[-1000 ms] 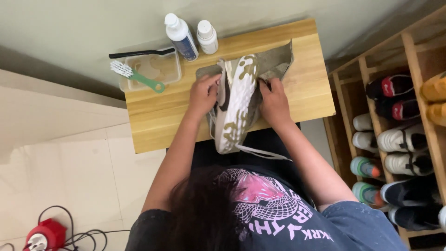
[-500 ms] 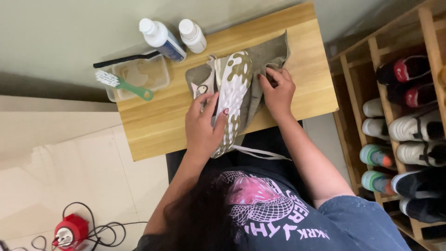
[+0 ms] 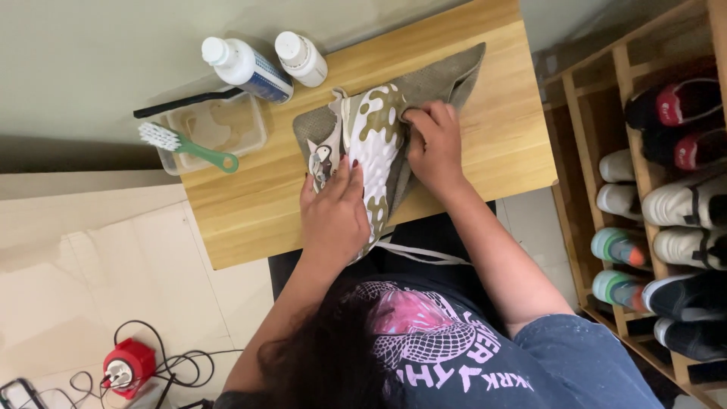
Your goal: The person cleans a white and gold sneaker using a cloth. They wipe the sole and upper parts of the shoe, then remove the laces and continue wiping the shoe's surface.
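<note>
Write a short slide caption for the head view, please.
Left hand steadies a sneaker, sole up, while right hand presses a grey cloth against it.

Left hand (image 3: pixel 337 208) at frame centre, palm down, fingers spread and pointing toward the upper frame, pressing flat. Right hand (image 3: pixel 432 144) just right of centre, higher up, fingers curled inward, knuckles raised. Both forearms bare, angling up from the lower frame and converging

On a small wooden table (image 3: pixel 500 144), the left hand (image 3: pixel 337 216) clasps an upturned white-and-olive sneaker (image 3: pixel 371 144) while the right hand (image 3: pixel 432 148) presses a grey cloth (image 3: pixel 447 79) against its sole.
</note>
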